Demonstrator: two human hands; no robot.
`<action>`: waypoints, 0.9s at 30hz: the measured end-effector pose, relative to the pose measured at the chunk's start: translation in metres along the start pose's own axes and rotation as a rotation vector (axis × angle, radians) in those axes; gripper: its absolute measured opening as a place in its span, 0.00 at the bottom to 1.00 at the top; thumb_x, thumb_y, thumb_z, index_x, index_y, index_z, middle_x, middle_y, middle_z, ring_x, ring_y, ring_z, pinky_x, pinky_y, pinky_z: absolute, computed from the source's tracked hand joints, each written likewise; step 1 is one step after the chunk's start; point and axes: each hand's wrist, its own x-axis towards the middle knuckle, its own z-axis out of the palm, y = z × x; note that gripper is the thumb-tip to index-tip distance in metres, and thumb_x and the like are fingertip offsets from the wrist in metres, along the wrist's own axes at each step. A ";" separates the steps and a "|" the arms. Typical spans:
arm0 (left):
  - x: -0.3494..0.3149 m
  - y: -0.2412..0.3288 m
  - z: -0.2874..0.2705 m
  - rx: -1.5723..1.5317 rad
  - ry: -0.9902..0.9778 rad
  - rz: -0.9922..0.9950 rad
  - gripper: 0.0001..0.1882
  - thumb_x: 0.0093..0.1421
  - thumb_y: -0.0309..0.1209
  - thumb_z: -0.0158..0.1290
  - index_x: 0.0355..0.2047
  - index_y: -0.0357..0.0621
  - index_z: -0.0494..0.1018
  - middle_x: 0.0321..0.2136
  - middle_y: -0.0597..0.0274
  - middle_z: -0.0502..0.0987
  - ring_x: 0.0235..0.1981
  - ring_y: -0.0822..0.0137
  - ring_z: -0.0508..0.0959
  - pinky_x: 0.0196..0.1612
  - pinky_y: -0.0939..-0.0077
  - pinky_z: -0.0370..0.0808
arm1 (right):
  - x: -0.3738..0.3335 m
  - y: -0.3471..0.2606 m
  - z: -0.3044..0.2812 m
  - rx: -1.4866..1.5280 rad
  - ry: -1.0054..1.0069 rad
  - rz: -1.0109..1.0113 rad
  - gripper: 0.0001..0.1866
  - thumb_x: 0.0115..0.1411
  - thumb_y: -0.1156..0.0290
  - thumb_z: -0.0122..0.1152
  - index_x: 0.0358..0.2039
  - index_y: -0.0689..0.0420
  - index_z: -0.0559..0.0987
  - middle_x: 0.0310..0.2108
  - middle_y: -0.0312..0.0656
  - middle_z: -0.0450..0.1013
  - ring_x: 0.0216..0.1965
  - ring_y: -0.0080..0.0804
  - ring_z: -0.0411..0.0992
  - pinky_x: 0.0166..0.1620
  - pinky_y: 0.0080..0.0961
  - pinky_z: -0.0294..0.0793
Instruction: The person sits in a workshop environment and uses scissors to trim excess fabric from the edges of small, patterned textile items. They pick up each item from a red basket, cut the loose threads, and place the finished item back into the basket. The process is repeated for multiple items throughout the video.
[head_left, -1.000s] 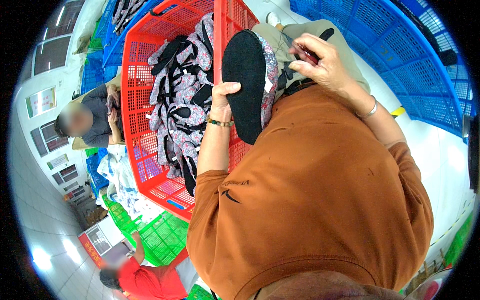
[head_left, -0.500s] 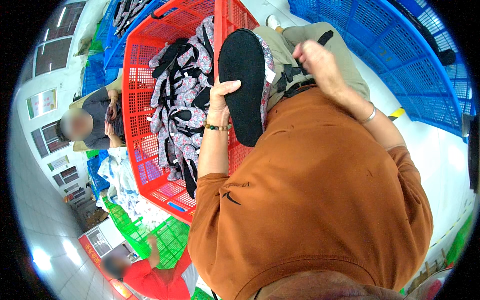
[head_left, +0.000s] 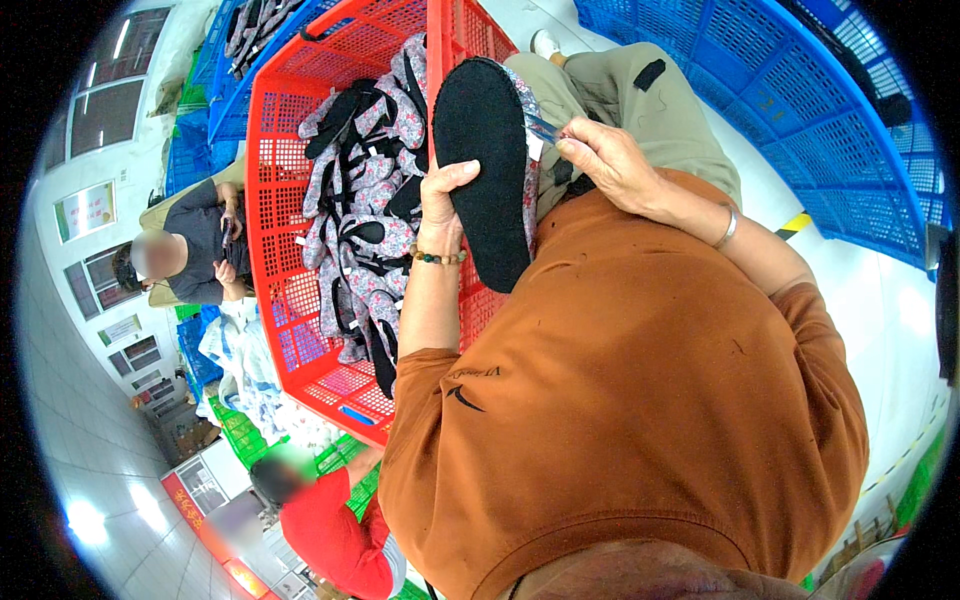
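Note:
My left hand (head_left: 440,200) grips a slipper (head_left: 482,170) by its left edge, thumb pressed on the black sole that faces up. Pinkish-grey floral fabric shows along the slipper's right edge, where a small white tag (head_left: 534,145) sticks out. In my right hand (head_left: 612,165) is a slim blue-grey tool (head_left: 541,128), closed in the fingers. Its tip reaches the slipper's right edge beside the tag; its exact kind is too small to make out. The slipper's upper is mostly hidden under the sole.
A red plastic basket (head_left: 268,200) on my left holds many floral and black slippers (head_left: 370,215). Blue baskets (head_left: 790,120) stand at the right. A person in dark grey (head_left: 190,240) sits beyond the red basket; another in red (head_left: 335,525) is at the lower left, by a green basket (head_left: 240,435).
My right hand has come left and down to the slipper's edge, bringing the tool to the tag. My left hand and the slipper have barely moved. The person in red has shifted right.

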 end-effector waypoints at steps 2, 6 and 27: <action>-0.001 0.001 0.005 -0.003 -0.005 -0.005 0.33 0.39 0.21 0.51 0.51 0.28 0.60 0.41 0.46 0.73 0.38 0.56 0.77 0.44 0.66 0.74 | 0.000 0.001 0.000 0.001 -0.004 0.006 0.18 0.60 0.56 0.46 0.29 0.61 0.69 0.22 0.48 0.66 0.28 0.46 0.67 0.31 0.35 0.64; 0.000 -0.001 0.008 -0.011 -0.008 0.015 0.33 0.39 0.22 0.51 0.50 0.28 0.61 0.41 0.45 0.73 0.38 0.56 0.77 0.44 0.66 0.74 | -0.002 0.004 0.004 -0.063 0.063 -0.031 0.17 0.61 0.57 0.45 0.30 0.60 0.68 0.24 0.48 0.65 0.27 0.46 0.66 0.31 0.34 0.64; 0.004 -0.006 0.001 -0.140 -0.070 -0.087 0.29 0.40 0.21 0.51 0.46 0.26 0.64 0.40 0.46 0.73 0.38 0.55 0.76 0.44 0.66 0.74 | 0.016 0.020 0.014 -0.134 0.263 -0.152 0.17 0.62 0.58 0.44 0.28 0.59 0.69 0.23 0.47 0.66 0.27 0.46 0.66 0.30 0.34 0.65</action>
